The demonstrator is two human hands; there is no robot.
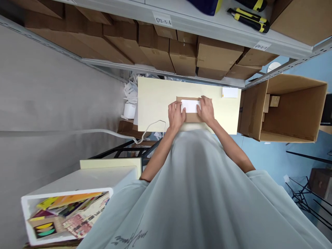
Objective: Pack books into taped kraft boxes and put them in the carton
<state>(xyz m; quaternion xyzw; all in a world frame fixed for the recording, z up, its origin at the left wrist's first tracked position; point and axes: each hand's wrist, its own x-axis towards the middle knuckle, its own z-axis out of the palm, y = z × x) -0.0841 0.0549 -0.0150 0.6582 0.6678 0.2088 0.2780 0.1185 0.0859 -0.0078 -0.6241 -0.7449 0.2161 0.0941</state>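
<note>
A small brown cardboard box [195, 118] lies on the pale yellow tabletop [155, 91], close to my body. On top of it is a blank-looking white label [190, 106], roughly level with the box's long edges. My left hand [176, 114] is at the label's left end, fingers bent and thumb at its edge. At the opposite end, my right hand [206, 110] pinches the label's edge with the thumb, its fingers over the box's right side. Whether the label is stuck down cannot be seen.
A white stack of labels [230, 92] lies at the table's right back. Right of the table stands an open carton [290, 110] with small boxes inside. Overhead, a shelf [197, 20] carries cartons and utility knives [250, 20]. A white cable [153, 126] crosses the table's left front.
</note>
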